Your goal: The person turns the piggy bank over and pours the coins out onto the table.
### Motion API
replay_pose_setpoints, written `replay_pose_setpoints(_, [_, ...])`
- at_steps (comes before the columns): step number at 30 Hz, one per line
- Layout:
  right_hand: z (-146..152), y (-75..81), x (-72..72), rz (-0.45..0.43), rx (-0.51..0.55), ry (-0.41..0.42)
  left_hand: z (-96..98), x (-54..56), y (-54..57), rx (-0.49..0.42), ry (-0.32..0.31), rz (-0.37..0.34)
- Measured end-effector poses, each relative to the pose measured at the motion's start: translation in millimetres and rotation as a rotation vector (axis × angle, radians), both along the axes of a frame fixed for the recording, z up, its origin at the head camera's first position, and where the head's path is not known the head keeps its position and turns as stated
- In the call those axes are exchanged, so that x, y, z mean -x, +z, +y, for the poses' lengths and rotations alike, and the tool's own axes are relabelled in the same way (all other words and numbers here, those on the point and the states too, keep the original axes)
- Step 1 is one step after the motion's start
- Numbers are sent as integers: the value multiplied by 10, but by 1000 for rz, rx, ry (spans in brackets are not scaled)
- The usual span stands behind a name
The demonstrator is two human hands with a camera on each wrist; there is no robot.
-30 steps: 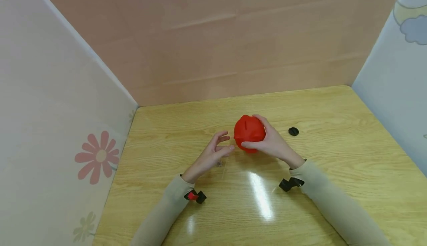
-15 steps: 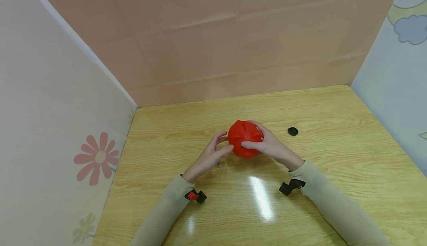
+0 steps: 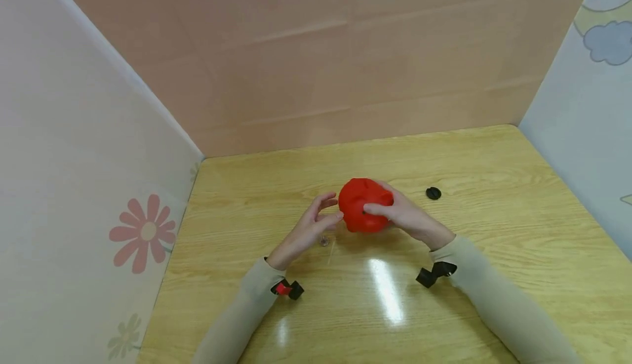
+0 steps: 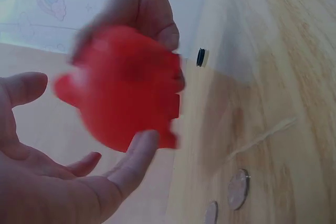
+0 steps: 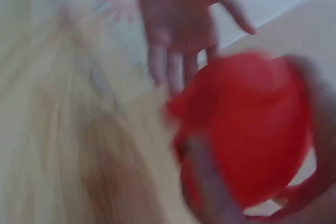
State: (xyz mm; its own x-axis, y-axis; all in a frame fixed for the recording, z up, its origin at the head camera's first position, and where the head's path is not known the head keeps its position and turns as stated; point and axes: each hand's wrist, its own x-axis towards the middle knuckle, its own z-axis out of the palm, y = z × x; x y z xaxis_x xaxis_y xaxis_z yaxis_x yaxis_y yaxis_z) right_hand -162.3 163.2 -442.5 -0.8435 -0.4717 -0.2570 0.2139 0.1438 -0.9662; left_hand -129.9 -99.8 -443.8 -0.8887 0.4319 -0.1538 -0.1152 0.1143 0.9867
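Note:
A red piggy bank [image 3: 362, 202] is held by my right hand [image 3: 407, 216], whose thumb lies across its near side. Its coin slot shows near the upper edge in the head view, and stubby feet face the table side in the left wrist view [image 4: 126, 93]. My left hand [image 3: 313, 227] sits at the bank's left with fingers spread and gently bent. Whether its fingertips touch the bank I cannot tell. Below that hand lie coins, one [image 4: 238, 189] beside another [image 4: 211, 213]. The right wrist view of the bank [image 5: 252, 129] is blurred.
A round black plug [image 3: 433, 193] lies on the wooden table [image 3: 494, 216], right of the bank. A pink-brown sheet [image 3: 321, 79] rises behind the table, and a white flowered panel [image 3: 99, 161] stands at left.
My right hand has brought the piggy bank left and slightly nearer, to beside the left hand. The bank has turned, its slot shifting toward the far side. The left hand has barely moved.

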Motion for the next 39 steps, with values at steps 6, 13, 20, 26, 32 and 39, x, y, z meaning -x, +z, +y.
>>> replay_pose_setpoints(6, [-18,-89,7,23,-127,-54,29,9,-44,41,-30,-17])
replay_pose_setpoints(13, [-74,-57,-39,130,-166,-70,62,10,-51,39,-15,-34])
replay_pose_setpoints(20, [-123,-7,-105,90,-127,-17,51,13,-41,24,-6,-43])
replay_pose_setpoints(26, [-82,36,-102,13,-29,53,-6,8,8,-5,-26,-37])
replay_pose_setpoints(32, [45,-28,7,-76,223,147,-22,-6,78,-15,-56,-16])
replay_pose_setpoints(39, [17,-80,3,-51,127,178,-9,-17,32,22,-49,-17])
